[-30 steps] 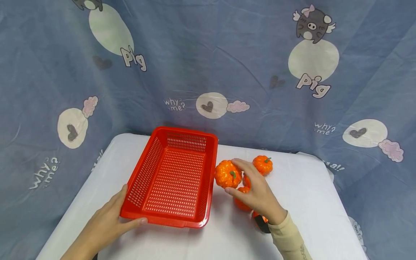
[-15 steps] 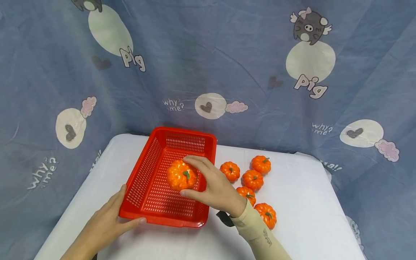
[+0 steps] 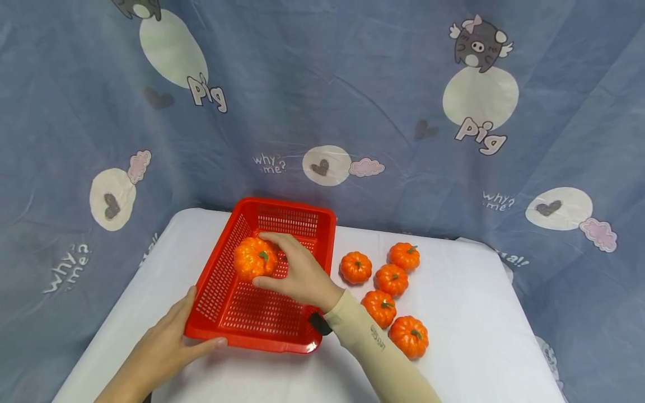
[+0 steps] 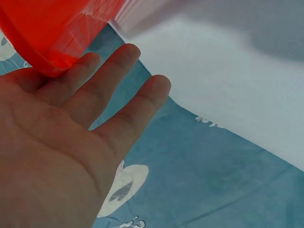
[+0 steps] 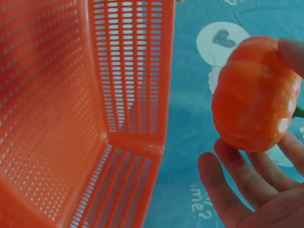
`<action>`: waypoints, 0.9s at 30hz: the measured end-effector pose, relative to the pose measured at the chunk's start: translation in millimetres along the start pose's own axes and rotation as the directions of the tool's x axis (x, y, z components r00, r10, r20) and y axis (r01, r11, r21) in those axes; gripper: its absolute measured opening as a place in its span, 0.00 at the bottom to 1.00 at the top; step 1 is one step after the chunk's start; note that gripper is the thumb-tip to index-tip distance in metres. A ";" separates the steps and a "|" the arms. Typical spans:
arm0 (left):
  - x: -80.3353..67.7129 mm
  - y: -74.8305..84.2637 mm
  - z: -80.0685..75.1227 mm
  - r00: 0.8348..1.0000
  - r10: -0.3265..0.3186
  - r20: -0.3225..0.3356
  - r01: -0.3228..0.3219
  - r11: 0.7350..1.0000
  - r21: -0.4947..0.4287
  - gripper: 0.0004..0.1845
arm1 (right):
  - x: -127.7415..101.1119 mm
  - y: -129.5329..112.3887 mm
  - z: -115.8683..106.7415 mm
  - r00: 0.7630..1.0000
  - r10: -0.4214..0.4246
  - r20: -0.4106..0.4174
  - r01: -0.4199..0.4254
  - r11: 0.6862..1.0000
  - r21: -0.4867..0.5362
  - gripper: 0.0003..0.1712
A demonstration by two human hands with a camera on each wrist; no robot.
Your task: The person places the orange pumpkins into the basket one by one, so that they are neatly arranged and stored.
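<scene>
A red perforated basket [image 3: 224, 280] stands on the white table, its inner walls filling the right wrist view as the basket [image 5: 71, 118]. My right hand [image 3: 294, 274] grips a small orange pumpkin [image 3: 254, 258] above the basket's far left part; the same pumpkin [image 5: 256, 95] sits between thumb and fingers. My left hand [image 3: 166, 347] rests with straight fingers against the basket's near left corner, the thumb along its front rim. The left wrist view shows that hand [image 4: 71, 137] flat beside the basket's corner [image 4: 52, 33].
Several more small orange pumpkins [image 3: 390, 280] lie in a cluster on the white table [image 3: 468, 313] right of the basket. A blue cartoon-printed cloth [image 3: 322, 101] hangs behind and around the table. The table's edges fall off left and right.
My right hand lifted a pumpkin from the cluster and carried it left, over the basket's rim to its far left part. The left hand has stayed at the basket's corner.
</scene>
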State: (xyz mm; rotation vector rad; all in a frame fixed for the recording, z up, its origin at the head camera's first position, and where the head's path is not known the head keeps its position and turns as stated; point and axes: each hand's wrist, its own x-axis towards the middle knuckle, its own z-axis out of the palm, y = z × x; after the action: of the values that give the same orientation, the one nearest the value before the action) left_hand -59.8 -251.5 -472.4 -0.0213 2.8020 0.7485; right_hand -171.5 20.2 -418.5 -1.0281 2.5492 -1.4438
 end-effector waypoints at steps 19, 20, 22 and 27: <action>-1.9 -1.1 1.2 1.000 0.014 -0.015 -0.014 1.000 -0.012 0.75 | 22.4 20.2 63.3 0.960 0.174 0.219 -0.109 0.954 -0.280 0.46; -2.0 -1.3 1.4 1.000 0.015 -0.016 -0.015 1.000 -0.012 0.75 | 22.4 20.0 65.7 0.955 0.175 0.240 -0.098 0.948 -0.304 0.46; -1.9 -1.6 1.8 1.000 0.020 -0.022 -0.020 1.000 -0.010 0.75 | 22.1 19.4 70.2 0.944 0.184 0.274 -0.082 0.935 -0.345 0.46; -0.7 -1.9 2.0 1.000 0.020 -0.022 -0.021 1.000 -0.011 0.75 | 21.2 20.1 78.7 0.921 0.211 0.328 -0.052 0.899 -0.435 0.46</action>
State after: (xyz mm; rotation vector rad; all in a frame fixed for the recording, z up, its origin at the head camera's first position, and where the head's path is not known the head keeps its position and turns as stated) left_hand -58.5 -252.2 -474.9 -0.0029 2.8229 0.7739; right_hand -172.1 -43.8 -472.8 -1.0185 2.6231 -0.5976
